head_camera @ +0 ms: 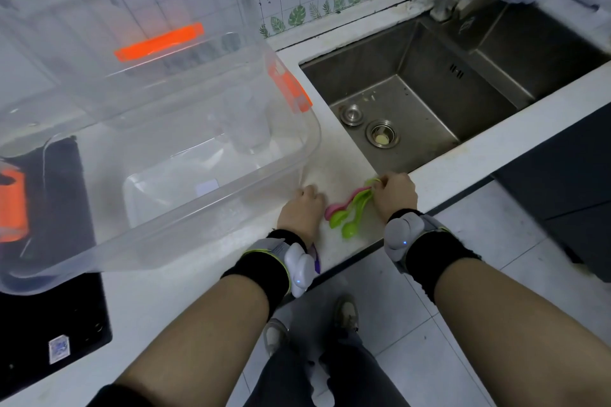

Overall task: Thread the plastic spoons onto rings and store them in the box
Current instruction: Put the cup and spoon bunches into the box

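Near the worktop's front edge, between the box (231, 155) and the sink (429, 102), green and pink spoons (347, 211) lie bunched, handle ends pinched by the right hand (395, 193). The left hand (302, 208) rests curled beside their bowls; I cannot tell if it grips anything. No ring shows, and no spoons seem boxed yet.
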